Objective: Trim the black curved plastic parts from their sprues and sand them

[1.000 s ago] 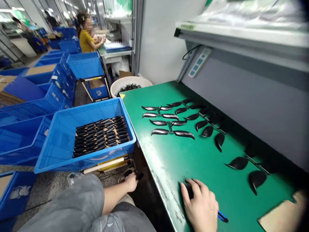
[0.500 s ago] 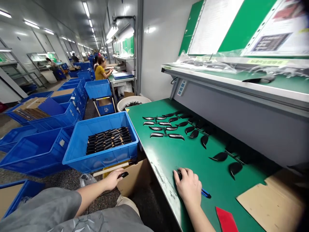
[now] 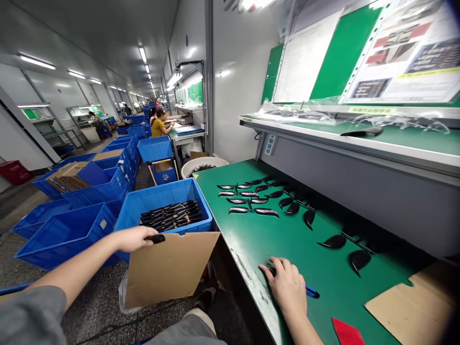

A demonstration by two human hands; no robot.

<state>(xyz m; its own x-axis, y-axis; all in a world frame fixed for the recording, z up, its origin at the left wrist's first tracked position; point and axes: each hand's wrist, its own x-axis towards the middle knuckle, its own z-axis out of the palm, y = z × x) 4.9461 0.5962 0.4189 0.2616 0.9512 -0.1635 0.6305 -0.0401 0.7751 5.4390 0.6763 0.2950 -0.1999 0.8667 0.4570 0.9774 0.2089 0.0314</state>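
Note:
My left hand (image 3: 133,239) is closed at the top edge of a brown cardboard sheet (image 3: 168,268), which hangs tilted in front of a blue crate. A small black piece (image 3: 156,238) shows at its fingertips; what it is I cannot tell. On the green table (image 3: 244,239) rests my right hand (image 3: 287,282), its fingers curled over something dark that is mostly hidden. From under that hand's right side sticks out a slim blue-and-black tool (image 3: 312,291). Farther back on the table lie glossy black two-bladed propellers (image 3: 253,211) and dark folding blades (image 3: 333,241).
The blue crate (image 3: 125,213) holds rows of black parts (image 3: 172,215). A red piece (image 3: 348,331) and a cut cardboard piece (image 3: 402,306) lie at the table's right. Above runs a shelf (image 3: 323,132). Stacked blue crates (image 3: 68,235) stand left; a person in yellow (image 3: 158,127) sits beyond.
My left hand has risen and moved left, and the cardboard sheet has come up with it from beside the table. My right hand stays in place on the table. The view has shifted slightly.

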